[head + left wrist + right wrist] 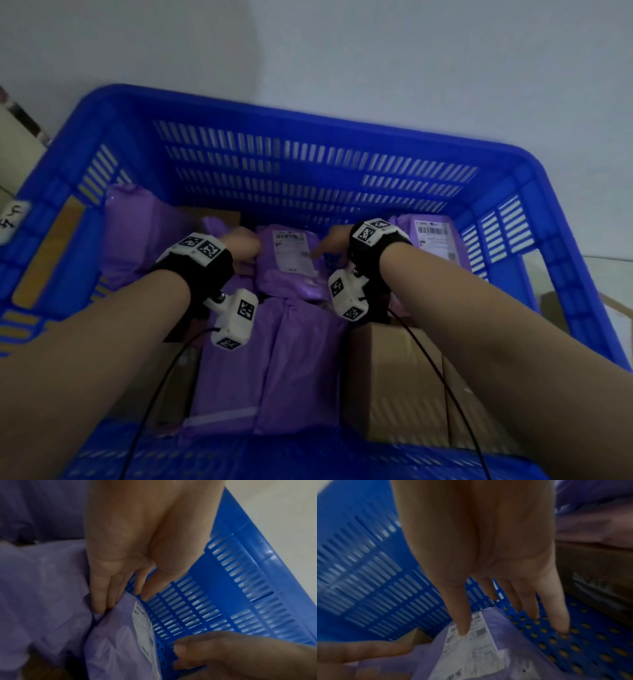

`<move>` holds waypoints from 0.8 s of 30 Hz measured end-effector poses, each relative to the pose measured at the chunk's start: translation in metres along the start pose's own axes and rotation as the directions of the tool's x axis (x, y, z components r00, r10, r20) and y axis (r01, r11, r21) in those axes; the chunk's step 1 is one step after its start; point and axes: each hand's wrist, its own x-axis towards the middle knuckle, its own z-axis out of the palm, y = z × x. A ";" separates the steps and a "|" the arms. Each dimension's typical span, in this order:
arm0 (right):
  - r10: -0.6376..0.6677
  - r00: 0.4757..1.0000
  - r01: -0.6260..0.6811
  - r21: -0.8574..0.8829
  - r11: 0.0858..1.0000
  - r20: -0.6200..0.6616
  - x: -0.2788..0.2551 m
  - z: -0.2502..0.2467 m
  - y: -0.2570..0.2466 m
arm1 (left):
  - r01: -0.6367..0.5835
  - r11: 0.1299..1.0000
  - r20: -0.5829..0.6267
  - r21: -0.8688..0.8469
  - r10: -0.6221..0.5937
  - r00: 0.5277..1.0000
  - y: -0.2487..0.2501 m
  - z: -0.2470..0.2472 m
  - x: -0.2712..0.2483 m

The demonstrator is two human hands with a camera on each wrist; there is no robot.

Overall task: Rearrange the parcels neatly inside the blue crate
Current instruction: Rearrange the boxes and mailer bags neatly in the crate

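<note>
The blue crate (308, 113) holds purple mailer parcels and brown boxes. Both hands are at the middle purple parcel (291, 284) with a white label, near the far wall. My left hand (241, 245) grips its left edge. In the left wrist view the left hand (120, 599) has fingers wedged down beside the parcel (116, 635) and the thumb on its far side. My right hand (330, 241) holds the right edge. In the right wrist view the right hand (511, 628) has its thumb on the label (471, 649) and its fingers past the parcel's edge, over the crate floor (582, 642).
Another purple parcel (137, 233) leans at the left wall, one with a label (431, 233) stands at the right, and one (267, 370) lies near me. A cardboard box (394, 377) fills the near right. Cables (428, 359) hang from the wrist cameras.
</note>
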 end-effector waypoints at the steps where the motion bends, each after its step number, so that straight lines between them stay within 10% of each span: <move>1: 0.014 1.000 -0.014 0.016 1.000 0.018 0.005 0.003 0.002 | 0.023 1.000 0.001 -0.002 -0.023 1.000 0.001 0.001 0.000; 15: 0.041 0.958 -0.159 0.406 0.900 0.284 0.047 0.004 0.016 | 0.108 0.982 0.094 0.156 -0.123 0.988 0.008 0.008 0.025; 24: 0.062 0.994 -0.083 0.232 0.969 0.095 0.039 -0.007 0.027 | 0.067 0.976 0.075 0.210 -0.084 0.994 0.006 0.006 0.013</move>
